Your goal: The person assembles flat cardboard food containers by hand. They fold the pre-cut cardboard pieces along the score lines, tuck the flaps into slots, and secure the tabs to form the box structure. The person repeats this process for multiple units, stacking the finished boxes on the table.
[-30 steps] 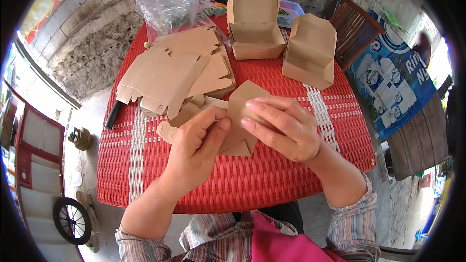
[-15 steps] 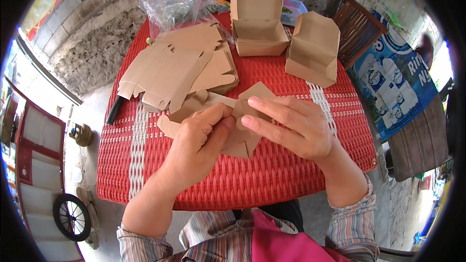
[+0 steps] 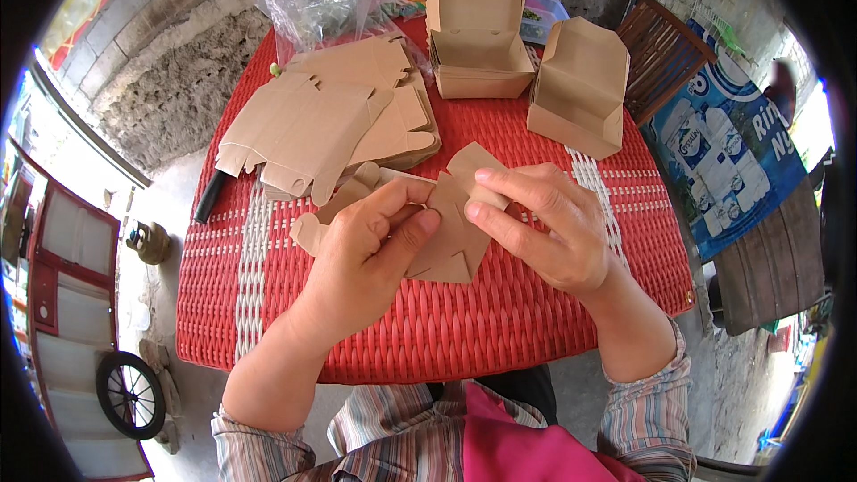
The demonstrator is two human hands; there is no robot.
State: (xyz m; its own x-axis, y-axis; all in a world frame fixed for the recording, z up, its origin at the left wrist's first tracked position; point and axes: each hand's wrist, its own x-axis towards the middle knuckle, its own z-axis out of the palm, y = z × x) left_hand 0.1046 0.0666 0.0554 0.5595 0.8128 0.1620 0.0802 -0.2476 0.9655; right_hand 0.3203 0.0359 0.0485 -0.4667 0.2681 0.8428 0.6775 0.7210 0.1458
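Note:
Between my hands is a partly folded brown cardboard box (image 3: 446,245), its flaps standing at different angles over the red woven table (image 3: 464,339). My left hand (image 3: 370,236) pinches the box wall near its middle, thumb and forefinger closed on the card. At the other end, my right hand (image 3: 549,223) grips a side flap between thumb and fingers and bends it. Part of the box is hidden behind my left hand. Beyond it to the left lies a stack of flat box blanks (image 3: 303,129).
At the back stand open folded boxes (image 3: 482,80), nested together, with another open box (image 3: 578,94) to their right. A clear plastic bag (image 3: 321,0) sits behind the blanks. A black-handled object (image 3: 210,196) lies at the left edge. A wooden chair (image 3: 665,58) stands at the far right.
My right hand has moved slightly right and up with the flap, bending it away from the box body. My left hand keeps its pinch nearly in place.

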